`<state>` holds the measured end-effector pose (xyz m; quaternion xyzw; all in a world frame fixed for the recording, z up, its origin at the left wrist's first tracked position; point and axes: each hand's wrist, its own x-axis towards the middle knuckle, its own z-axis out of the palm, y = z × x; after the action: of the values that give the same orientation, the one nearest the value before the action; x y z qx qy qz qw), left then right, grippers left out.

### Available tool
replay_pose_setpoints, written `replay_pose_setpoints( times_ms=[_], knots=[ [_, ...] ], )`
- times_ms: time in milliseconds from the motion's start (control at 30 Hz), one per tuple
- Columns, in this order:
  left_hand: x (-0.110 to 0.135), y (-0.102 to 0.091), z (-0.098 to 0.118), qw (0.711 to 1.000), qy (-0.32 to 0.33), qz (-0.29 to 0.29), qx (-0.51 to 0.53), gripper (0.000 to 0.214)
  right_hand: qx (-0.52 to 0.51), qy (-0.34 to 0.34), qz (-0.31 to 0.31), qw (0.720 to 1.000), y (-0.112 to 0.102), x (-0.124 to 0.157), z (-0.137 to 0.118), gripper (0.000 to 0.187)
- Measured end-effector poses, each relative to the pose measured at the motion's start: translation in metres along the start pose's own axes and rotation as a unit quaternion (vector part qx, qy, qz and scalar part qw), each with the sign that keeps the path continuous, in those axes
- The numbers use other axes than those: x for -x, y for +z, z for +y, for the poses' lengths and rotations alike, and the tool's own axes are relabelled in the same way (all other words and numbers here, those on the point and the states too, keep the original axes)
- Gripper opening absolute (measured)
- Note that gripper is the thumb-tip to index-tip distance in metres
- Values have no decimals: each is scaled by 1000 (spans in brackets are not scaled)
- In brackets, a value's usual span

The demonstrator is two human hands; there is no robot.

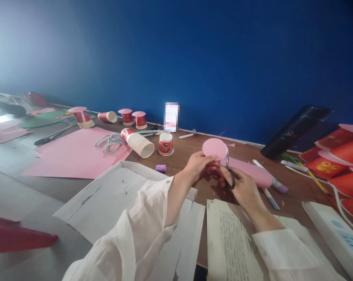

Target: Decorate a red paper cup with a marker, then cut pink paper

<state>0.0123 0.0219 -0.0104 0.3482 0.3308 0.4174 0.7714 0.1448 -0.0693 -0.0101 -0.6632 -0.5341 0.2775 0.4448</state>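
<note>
My left hand (200,165) pinches the lower edge of a round pink paper disc (214,148), held up over the brown table. My right hand (243,189) is closed on a pair of scissors (231,178) with black handles. The scissor blades point up along the disc's right edge. Behind my right hand lies a curled piece of pink paper (256,173). An upturned red and white paper cup (166,145) stands left of my hands, near a purple marker cap (160,168).
A stack of paper cups (141,144) lies beside large pink sheets (77,156). Several cups with pink discs (140,119) stand by the blue wall. An open book (231,242), a power strip (337,230), a black cylinder (296,130) and red cups (330,166) are nearer right.
</note>
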Motion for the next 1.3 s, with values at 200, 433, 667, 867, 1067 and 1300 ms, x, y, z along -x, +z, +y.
replay_pose_setpoints(
  times_ms=[200,433,667,867,1067,1300],
  knots=[
    [0,0,-1,1000,-3,1,-1,9,-1,-7,-2,1000,0,0,-2,47],
    [0,1,-1,1000,10,8,8,6,-12,4,4,1000,1,0,-1,48],
    [-1,-1,-1,1000,12,9,-3,7,-12,3,3,1000,1,1,0,48],
    [1,1,1,1000,5,10,1,3,-7,10,-1,1000,1,0,0,48],
    [0,0,0,1000,2,6,-4,6,-6,10,3,1000,0,2,-4,49],
    [0,0,-1,1000,1,3,0,11,-7,7,2,1000,0,1,-1,48]
  ],
)
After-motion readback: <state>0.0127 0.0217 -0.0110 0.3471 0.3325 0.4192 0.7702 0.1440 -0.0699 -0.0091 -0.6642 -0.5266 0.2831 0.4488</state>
